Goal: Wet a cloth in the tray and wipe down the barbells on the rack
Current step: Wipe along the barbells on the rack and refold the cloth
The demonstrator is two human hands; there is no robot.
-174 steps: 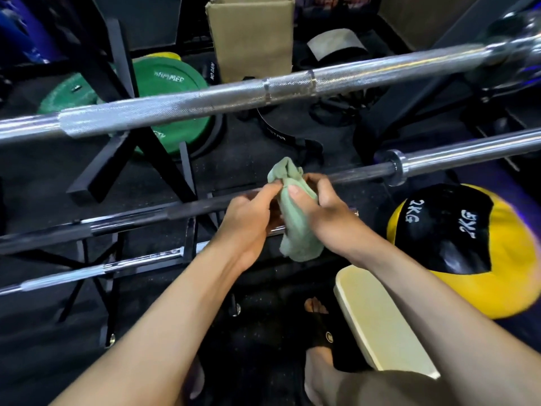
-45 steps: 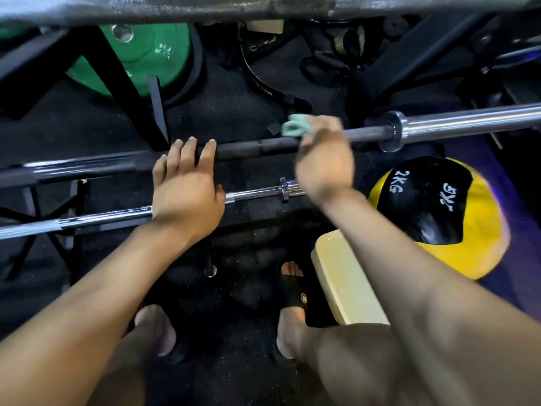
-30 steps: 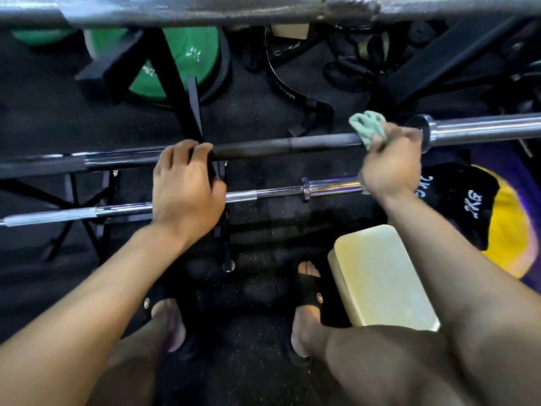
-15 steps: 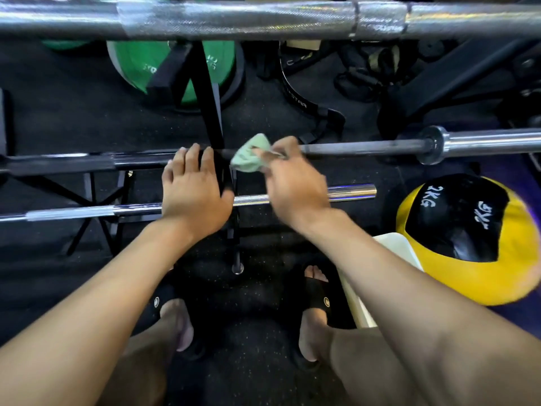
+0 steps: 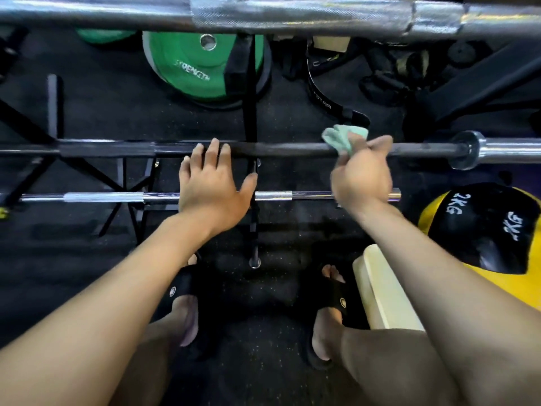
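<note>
This is a gym, in a corner where weights are being stored. Three barbells are lying across a black steel rack (image 5: 251, 92): a knurled chrome barbell (image 5: 292, 14) is running along 12 o'clock, a dark barbell (image 5: 123, 148) with a chrome sleeve is crossing the middle, and a thinner chrome bar (image 5: 102, 197) is sitting below it. A green bumper plate (image 5: 187, 65) printed "STRENGTH" is leaning at 11 o'clock, a yellow-and-black medicine ball (image 5: 483, 227) marked "2KG" is resting at 3 o'clock, and black straps (image 5: 322, 92) are lying at 1 o'clock on speckled black rubber flooring (image 5: 263, 332).
</note>
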